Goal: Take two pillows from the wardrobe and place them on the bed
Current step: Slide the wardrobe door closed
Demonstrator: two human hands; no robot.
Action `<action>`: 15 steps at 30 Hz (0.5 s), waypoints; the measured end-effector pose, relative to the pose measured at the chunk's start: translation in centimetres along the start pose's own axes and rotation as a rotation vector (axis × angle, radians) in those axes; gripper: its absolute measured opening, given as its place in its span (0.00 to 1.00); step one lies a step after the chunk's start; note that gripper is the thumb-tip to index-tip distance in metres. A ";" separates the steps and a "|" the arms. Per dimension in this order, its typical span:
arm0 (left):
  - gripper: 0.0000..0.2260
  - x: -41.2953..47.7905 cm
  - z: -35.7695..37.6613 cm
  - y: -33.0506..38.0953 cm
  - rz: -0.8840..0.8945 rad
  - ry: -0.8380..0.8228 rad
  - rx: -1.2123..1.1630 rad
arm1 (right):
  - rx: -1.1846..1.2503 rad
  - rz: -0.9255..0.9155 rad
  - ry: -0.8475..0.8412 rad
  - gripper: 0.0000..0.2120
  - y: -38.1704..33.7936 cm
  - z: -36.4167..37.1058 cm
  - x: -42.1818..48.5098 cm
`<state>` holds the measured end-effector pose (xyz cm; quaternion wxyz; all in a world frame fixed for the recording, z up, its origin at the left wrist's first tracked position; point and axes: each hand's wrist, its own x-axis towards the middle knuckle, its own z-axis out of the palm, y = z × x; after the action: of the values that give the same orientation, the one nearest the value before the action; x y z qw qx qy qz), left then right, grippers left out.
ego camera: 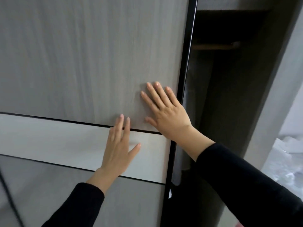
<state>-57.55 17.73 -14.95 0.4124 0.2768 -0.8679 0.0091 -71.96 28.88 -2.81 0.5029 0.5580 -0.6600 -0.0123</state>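
The right hand (165, 112) lies flat with fingers spread on the grey wood-grain sliding wardrobe door (82, 54), just beside its black edge frame (185, 79). The left hand (118, 146), also flat and spread and gripping nothing, presses the door's pale horizontal band (57, 140), fingertips crossing the thin black line above it. Both sleeves are black. Right of the door the dark wardrobe interior (229, 95) stands open, with a hanging rail (216, 45); no pillows can be made out inside.
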 end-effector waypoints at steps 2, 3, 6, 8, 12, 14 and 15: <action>0.42 1.2 -0.8 -0.1 -0.043 0.051 0.012 | -0.025 0.016 -0.013 0.37 1.5 0.2 -1.4; 0.43 1.9 -1.1 0.1 -0.046 0.054 0.034 | -0.036 0.026 -0.021 0.38 2.1 0.2 -2.1; 0.47 3.4 -0.9 1.6 0.018 0.000 0.086 | -0.005 0.109 -0.037 0.39 2.5 -0.1 -3.6; 0.47 3.5 -0.1 3.1 0.033 -0.005 0.068 | 0.069 0.173 -0.015 0.38 2.5 -0.1 -4.4; 0.47 3.3 1.4 5.9 0.054 0.036 0.048 | 0.157 0.226 0.003 0.31 3.8 0.3 -6.1; 0.47 3.3 1.9 7.3 0.073 0.050 0.040 | 0.173 0.265 0.020 0.27 4.9 0.5 -7.2; 0.47 3.3 2.0 7.9 0.077 0.058 0.041 | 0.180 0.281 0.034 0.27 5.2 0.6 -7.6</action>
<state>-64.52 22.33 -12.23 0.4309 0.2511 -0.8653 0.0508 -77.06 36.17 -5.04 0.4586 0.5029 -0.7216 0.1268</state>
